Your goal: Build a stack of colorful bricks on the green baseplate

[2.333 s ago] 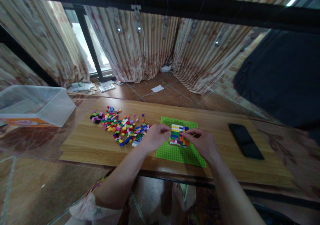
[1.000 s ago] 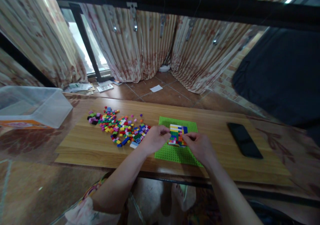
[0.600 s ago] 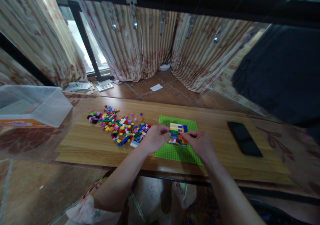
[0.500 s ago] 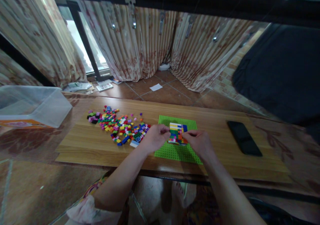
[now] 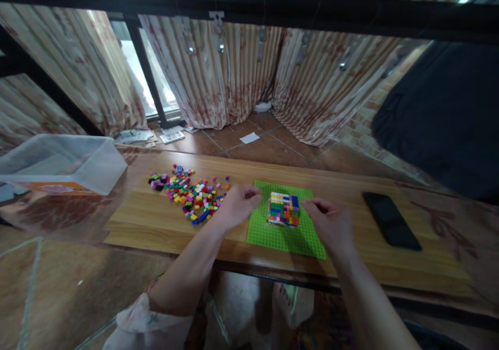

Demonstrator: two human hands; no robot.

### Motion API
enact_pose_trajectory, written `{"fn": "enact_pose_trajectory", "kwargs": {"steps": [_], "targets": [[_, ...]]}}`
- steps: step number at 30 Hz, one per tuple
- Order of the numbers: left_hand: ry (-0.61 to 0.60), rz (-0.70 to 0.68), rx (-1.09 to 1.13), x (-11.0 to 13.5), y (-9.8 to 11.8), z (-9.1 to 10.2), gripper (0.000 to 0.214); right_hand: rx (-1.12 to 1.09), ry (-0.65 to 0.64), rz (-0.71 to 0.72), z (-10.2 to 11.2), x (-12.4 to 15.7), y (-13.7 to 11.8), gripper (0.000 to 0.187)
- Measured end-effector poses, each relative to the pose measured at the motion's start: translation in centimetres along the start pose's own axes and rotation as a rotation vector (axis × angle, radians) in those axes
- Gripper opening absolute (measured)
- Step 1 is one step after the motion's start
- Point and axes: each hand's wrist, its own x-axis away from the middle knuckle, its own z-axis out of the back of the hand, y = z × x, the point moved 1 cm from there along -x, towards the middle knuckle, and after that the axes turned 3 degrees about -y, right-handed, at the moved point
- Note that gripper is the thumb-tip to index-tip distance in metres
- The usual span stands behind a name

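A block built of small multicoloured toy bricks (image 5: 283, 210) stands on a green studded baseplate (image 5: 263, 236), with white, yellow, blue, green, red and orange on its top. My left hand (image 5: 239, 204) hovers by the plate's left edge, off the block. Its thumb and index finger are slightly apart, and nothing shows between them. To the right of the block, my right hand (image 5: 329, 220) is loosely curled over the plate's right side, its fingers a little apart and touching nothing I can see. A pile of loose bricks (image 5: 191, 194) lies left of my left hand, which partly hides it.
The wooden table (image 5: 156, 230) carries a black phone (image 5: 391, 220) on its right. A clear plastic box (image 5: 93, 163) with an orange label stands at the left end. Beyond are striped curtains (image 5: 218, 80) and a white paper (image 5: 249, 138) on the tiled floor.
Both hands have let go of the brick block and drawn apart, left hand leftward, right hand rightward. The whole view has shifted slightly, with the table further right.
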Motion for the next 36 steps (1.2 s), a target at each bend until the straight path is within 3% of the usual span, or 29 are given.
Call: {"fn": "enact_pose_trajectory", "kwargs": {"steps": [3,7,13,21,27,36], "targets": [[0.123,0.015,0.098,-0.2,0.6,1.6,0.014,-0.082,-0.034,0.074,-1.0,1.1,-1.3,0.028],[0.278,0.048,0.178,0.0,1.2,3.4,0.017,0.007,-0.242,0.251,-3.6,3.3,-2.9,0.027],[0.309,0.044,0.227,0.3,1.2,4.0,0.012,0.246,-0.455,0.429,-7.5,5.2,-3.3,0.022],[0.284,0.028,0.246,0.2,0.5,4.3,0.011,0.582,-0.328,0.427,-9.4,4.7,-2.4,0.019],[0.28,0.019,0.233,0.3,0.2,4.4,0.009,0.73,-0.325,0.395,-10.4,4.7,-2.4,0.016],[0.207,0.038,0.189,0.5,0.6,4.1,0.014,0.7,-0.379,0.38,-10.9,4.5,-3.0,0.017]]}}
